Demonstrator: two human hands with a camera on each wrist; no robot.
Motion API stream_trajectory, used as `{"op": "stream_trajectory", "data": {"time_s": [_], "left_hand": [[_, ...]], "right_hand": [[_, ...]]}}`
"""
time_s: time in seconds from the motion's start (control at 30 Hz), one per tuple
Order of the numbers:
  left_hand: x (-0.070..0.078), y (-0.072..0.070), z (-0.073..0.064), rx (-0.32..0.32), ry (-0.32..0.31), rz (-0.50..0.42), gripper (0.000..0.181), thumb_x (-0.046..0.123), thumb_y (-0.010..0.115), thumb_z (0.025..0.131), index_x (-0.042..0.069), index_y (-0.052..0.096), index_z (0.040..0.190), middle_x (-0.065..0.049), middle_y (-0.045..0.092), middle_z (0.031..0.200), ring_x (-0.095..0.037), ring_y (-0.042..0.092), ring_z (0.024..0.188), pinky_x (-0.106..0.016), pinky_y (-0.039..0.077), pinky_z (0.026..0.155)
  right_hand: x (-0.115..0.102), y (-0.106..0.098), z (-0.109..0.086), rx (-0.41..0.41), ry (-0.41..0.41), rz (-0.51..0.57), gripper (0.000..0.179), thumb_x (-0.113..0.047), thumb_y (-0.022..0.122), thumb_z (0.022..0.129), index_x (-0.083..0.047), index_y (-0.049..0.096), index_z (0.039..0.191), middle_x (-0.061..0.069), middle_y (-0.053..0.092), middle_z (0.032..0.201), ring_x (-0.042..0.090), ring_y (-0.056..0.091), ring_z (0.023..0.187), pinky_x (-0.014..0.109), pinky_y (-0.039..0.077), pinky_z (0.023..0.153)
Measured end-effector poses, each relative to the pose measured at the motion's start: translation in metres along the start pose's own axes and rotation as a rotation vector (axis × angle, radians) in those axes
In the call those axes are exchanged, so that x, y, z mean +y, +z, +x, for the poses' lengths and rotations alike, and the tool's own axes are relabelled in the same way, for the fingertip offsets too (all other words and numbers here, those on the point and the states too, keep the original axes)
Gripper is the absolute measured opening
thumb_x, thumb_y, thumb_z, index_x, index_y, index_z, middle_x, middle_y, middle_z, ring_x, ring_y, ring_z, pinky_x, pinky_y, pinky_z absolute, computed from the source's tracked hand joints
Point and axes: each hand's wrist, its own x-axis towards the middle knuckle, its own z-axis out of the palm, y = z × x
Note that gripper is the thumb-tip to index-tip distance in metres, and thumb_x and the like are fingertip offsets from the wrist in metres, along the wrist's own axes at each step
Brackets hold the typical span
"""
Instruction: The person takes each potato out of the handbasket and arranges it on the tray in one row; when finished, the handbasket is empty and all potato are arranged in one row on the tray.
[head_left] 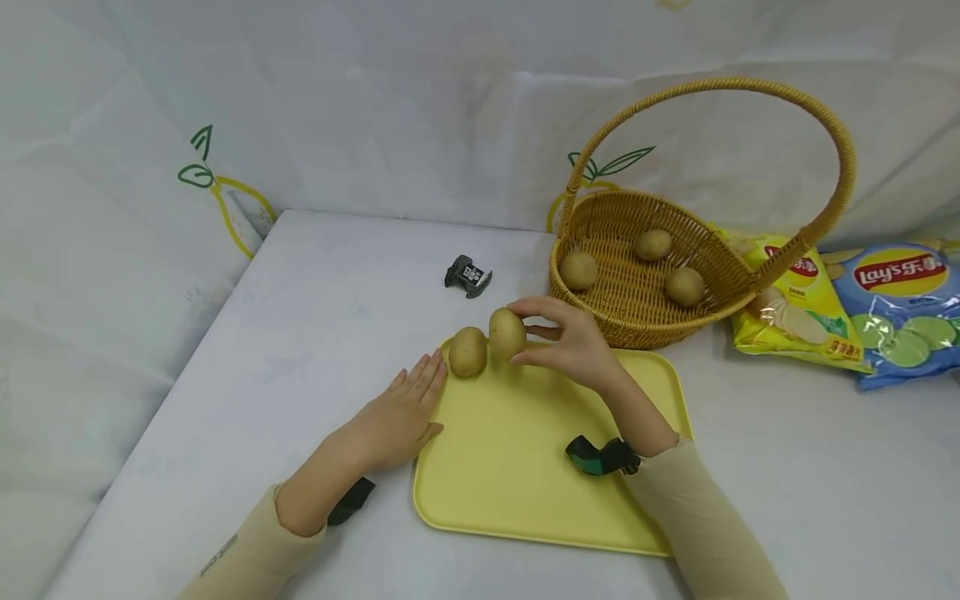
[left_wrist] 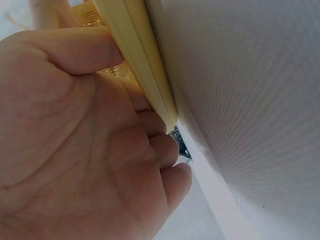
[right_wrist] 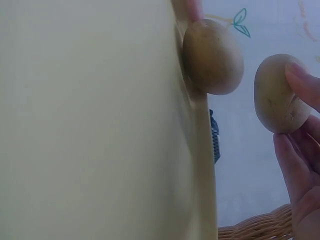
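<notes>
Between thumb and fingers my right hand (head_left: 564, 343) pinches a potato (head_left: 507, 333), held above the far part of a yellow tray (head_left: 517, 467). In the right wrist view this potato (right_wrist: 281, 95) is apart from the tray surface. A second potato (head_left: 468, 352) rests in the tray's far left corner. My left hand (head_left: 397, 417) lies along the tray's left edge with fingers extended, touching the rim (left_wrist: 142, 55). Behind the tray, a wicker basket (head_left: 630, 321) with a tall handle holds three potatoes, one of them a potato (head_left: 653, 245) at the back.
A yellow chip bag (head_left: 806, 321) and a blue Lay's bag (head_left: 900, 308) lie right of the basket. A small black-and-grey object (head_left: 468, 276) sits on the white tabletop (head_left: 300, 333) behind the tray. A white cloth with lemon drawings hangs at the back.
</notes>
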Motion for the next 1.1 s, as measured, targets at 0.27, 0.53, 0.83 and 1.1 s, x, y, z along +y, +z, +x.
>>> {"op": "stream_trajectory", "data": {"time_s": [0.27, 0.53, 0.83, 1.1], "left_hand": [[-0.001, 0.001, 0.001, -0.010, 0.000, 0.012, 0.068, 0.025, 0.048, 0.099, -0.014, 0.016, 0.144, -0.028, 0.008, 0.153, -0.037, 0.007, 0.142, -0.050, 0.017, 0.111], [-0.001, 0.000, 0.001, -0.015, -0.002, 0.011, 0.067, 0.024, 0.048, 0.099, -0.014, 0.016, 0.144, -0.029, 0.008, 0.152, -0.037, 0.007, 0.142, -0.050, 0.017, 0.111], [-0.001, -0.001, 0.001, -0.019, -0.005, 0.000, 0.067, 0.023, 0.047, 0.099, -0.014, 0.014, 0.144, -0.029, 0.007, 0.152, -0.037, 0.006, 0.142, -0.050, 0.016, 0.112], [-0.002, 0.000, 0.001, -0.021, -0.007, -0.015, 0.067, 0.023, 0.047, 0.099, -0.014, 0.015, 0.144, -0.029, 0.005, 0.153, -0.038, 0.006, 0.142, -0.051, 0.016, 0.111]], "right_hand": [[0.009, 0.004, 0.000, -0.019, 0.084, -0.016, 0.058, 0.014, 0.081, 0.061, 0.011, 0.060, 0.115, 0.021, 0.057, 0.119, 0.033, 0.057, 0.108, 0.028, 0.051, 0.085], [0.017, 0.004, -0.001, -0.055, 0.221, -0.024, 0.055, 0.009, 0.081, 0.064, 0.009, 0.061, 0.115, 0.020, 0.057, 0.120, 0.032, 0.058, 0.109, 0.028, 0.051, 0.086], [0.020, 0.009, 0.000, -0.093, 0.270, -0.013, 0.055, 0.008, 0.080, 0.068, 0.009, 0.059, 0.118, 0.020, 0.056, 0.123, 0.032, 0.057, 0.112, 0.027, 0.049, 0.089], [0.017, 0.010, 0.000, -0.122, 0.250, -0.034, 0.058, 0.007, 0.079, 0.069, 0.010, 0.055, 0.123, 0.022, 0.053, 0.127, 0.033, 0.054, 0.115, 0.029, 0.047, 0.092]]}}
